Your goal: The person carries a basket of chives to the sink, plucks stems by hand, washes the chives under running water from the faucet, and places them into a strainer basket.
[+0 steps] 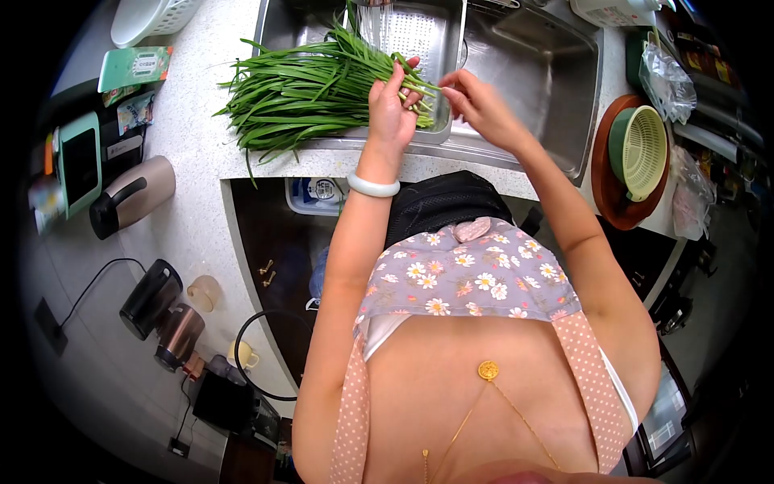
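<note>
A big bunch of garlic chives (302, 97) lies across the left side of the sink, its long green leaves spreading left over the counter. My left hand (393, 109) is closed around several stems, their pale ends pointing right. My right hand (484, 109) is just right of those ends, over the sink's right basin. Its thumb and index finger are pinched together at the stem tips; whatever is between them is too small to make out. Below the left hand, more cut ends (423, 121) of the bunch show at the sink's edge.
Water runs from the faucet (375, 6) onto a perforated tray (419, 36) in the left basin. The right basin (544, 89) is bare steel. A colander (645, 153) stands at right. A kettle (141, 194) and a white basket (149, 20) are on the left.
</note>
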Tool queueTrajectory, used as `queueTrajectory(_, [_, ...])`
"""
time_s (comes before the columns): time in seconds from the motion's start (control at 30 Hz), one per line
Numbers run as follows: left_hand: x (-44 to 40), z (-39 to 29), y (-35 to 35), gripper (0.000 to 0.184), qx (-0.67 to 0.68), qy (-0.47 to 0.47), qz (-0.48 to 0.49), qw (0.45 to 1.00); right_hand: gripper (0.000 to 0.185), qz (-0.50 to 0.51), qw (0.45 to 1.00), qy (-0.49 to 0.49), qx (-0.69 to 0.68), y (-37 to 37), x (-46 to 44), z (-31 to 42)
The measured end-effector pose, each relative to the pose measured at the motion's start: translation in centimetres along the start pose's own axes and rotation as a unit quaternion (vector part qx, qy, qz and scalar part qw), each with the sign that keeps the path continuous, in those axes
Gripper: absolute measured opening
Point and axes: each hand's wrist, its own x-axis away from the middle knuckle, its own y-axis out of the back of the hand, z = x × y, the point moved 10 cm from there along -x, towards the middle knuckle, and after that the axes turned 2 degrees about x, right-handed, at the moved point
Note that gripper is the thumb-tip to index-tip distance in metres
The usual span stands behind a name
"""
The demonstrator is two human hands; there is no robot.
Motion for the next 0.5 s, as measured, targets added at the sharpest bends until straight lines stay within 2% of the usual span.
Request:
queueTrajectory(0.07, [0.1, -0.5, -0.7, 0.014, -0.015, 0.003, 0.041, 0.999, 0.021, 0.028, 0.996, -0.03, -0.077, 1.4, 0.0, -0.9])
queueTrajectory(0.1, [0.1, -0.7, -0.3, 0.013, -0.023, 0.005, 0.028, 0.999, 0.021, 0.042, 0.991, -0.045, -0.115, 2.5, 0.1, -1.1])
queueTrajectory(0.2, [0.2, -0.6, 0.8, 0.013, -0.047, 0.024, -0.002, 0.999, 0.019, -0.079, 0.979, -0.036, -0.184, 9.8, 0.1, -1.2])
queueTrajectory(0.23, [0.1, -0.4, 1.3, 0.012, -0.04, 0.034, -0.009, 0.999, 0.019, -0.119, 0.968, -0.047, -0.218, 11.9, 0.2, -1.6])
queueTrajectory(0.33, [-0.1, 0.3, 2.1, 0.012, -0.01, 0.053, -0.016, 0.998, 0.021, -0.215, 0.911, 0.015, -0.351, 16.7, 0.0, -0.8])
queueTrajectory(0.43, [-0.2, 0.9, 1.8, 0.014, 0.026, 0.054, -0.01, 0.998, 0.015, -0.328, 0.89, 0.054, -0.312, 16.4, -0.9, 4.2])
queueTrajectory(0.5, [0.3, 1.1, 1.1, 0.015, 0.038, 0.059, -0.03, 0.997, 0.018, -0.255, 0.934, 0.054, -0.244, 12.5, -3.1, 5.6])
